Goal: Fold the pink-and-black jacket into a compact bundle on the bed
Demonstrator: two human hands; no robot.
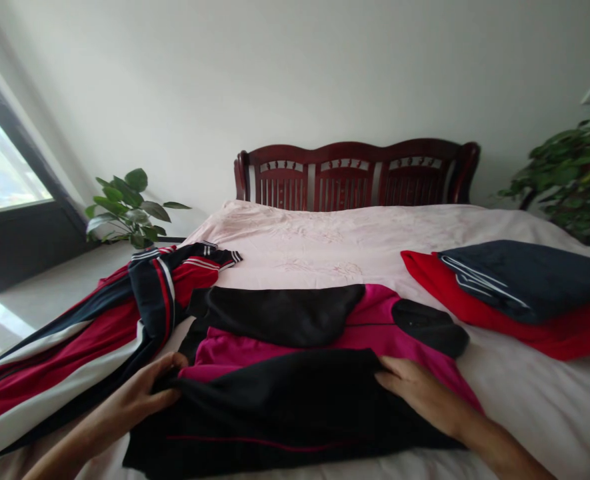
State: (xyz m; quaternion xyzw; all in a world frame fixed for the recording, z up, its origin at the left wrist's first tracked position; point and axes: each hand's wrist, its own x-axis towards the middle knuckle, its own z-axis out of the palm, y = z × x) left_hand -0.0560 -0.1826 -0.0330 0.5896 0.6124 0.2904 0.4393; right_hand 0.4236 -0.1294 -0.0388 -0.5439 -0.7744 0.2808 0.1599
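Observation:
A black and magenta garment [275,400] lies on the pale pink bedspread [299,250], partly folded, with one black sleeve laid across its magenta part. At its left edge my left hand [145,393] pinches the black fabric between thumb and fingers. On the right, my right hand [415,387] grips the edge of the black part, its fingertips partly hidden by the cloth. The black fabric between the two hands is slightly raised, and a thin magenta line runs along it near the bottom of the view.
Red, navy and white clothing [99,340] is spread at the left. Folded dark navy cloth [535,277] rests on red cloth [569,333] at the right. Behind stands a dark wooden headboard [345,177], with plants [129,207] on either side of the bed.

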